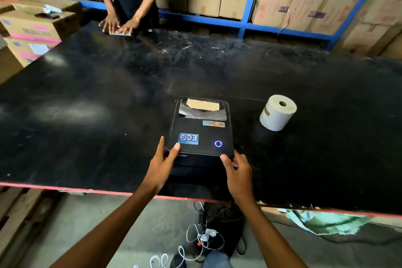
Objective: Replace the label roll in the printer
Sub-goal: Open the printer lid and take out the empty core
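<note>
A black label printer [201,130] sits near the front edge of a black table [87,104], its lid down, a blue ring light lit at the front right. Through the lid's window a brown cardboard core shows. My left hand [162,164] grips the printer's front left corner, thumb on the lid. My right hand [238,173] grips the front right corner, thumb on the lid edge. A full white label roll [277,113] stands on end on the table, to the right of the printer and apart from it.
Another person stands at the far side, both hands [119,25] pressed on a small flat item. Cardboard boxes [37,26] are stacked at the left. Blue shelving [250,4] with cartons lines the back. Cables and a power strip [202,243] lie on the floor below.
</note>
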Tool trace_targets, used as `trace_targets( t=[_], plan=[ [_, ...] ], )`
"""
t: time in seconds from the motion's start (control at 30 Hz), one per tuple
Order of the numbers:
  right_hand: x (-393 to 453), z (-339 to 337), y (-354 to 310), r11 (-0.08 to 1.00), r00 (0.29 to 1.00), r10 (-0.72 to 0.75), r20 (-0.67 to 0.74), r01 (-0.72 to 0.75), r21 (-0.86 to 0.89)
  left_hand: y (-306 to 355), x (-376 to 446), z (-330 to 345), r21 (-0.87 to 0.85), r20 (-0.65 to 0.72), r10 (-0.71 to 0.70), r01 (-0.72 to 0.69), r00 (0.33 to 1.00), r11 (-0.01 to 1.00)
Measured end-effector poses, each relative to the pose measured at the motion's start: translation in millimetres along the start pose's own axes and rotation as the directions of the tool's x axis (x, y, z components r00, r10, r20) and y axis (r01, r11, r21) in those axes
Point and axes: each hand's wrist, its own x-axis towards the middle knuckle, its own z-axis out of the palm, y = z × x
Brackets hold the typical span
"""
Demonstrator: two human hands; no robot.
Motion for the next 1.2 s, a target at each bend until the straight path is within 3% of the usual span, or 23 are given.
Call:
trace_targets(
  t=[0.3, 0.5, 0.6, 0.73, 0.87, 1.0, 1.13, 1.2],
  plan=[
    [33.6, -20.3, -40.4, 0.993, 0.993, -0.105, -0.058, 0.101, -0.063, -15.9, 14.3, -14.9, -0.173, 0.007, -0.073, 0.073, 0.997, 0.982],
    [108.8, -28.0, -119.4, 0.983, 0.990, 0.004, -0.139, -0.029, -0.182, -7.6, 24.6, -17.5, -0.110, -0.045, -0.083, 0.078, 0.996, 0.991],
    [130.5, -31.6, -141.6, 0.978, 0.990, -0.031, -0.138, 0.002, -0.207, -9.7, 29.9, -19.2, -0.095, -0.063, -0.080, 0.074, 0.995, 0.993],
    [143.4, -29.2, -133.6, 0.997, 0.988, -0.075, -0.132, 0.071, -0.031, -9.6, 38.0, -23.4, -0.083, -0.079, -0.064, 0.057, 0.995, 0.995],
    [146.4, -25.3, -126.8, 0.980, 0.998, -0.062, 0.001, 0.061, 0.190, 0.3, 53.7, -32.9, 0.069, -0.073, -0.038, 0.043, 0.997, 0.997],
    [153.3, -25.0, -125.9, 0.991, 0.975, -0.019, 0.221, -0.010, 0.131, 18.3, 69.8, -28.2, 0.338, -0.089, 0.168, -0.128, 0.982, 0.932],
    [144.9, -18.3, -106.6, 0.979, 0.988, -0.042, 0.148, 0.011, 0.201, 32.0, 91.3, -17.4, 0.446, -0.030, 0.256, -0.217, 0.966, 0.869],
    [134.4, -8.5, -79.8, 0.996, 0.989, -0.018, 0.146, 0.005, 0.086, 28.3, 103.1, -12.2, 0.560, 0.049, 0.229, -0.217, 0.972, 0.799]
  ],
)
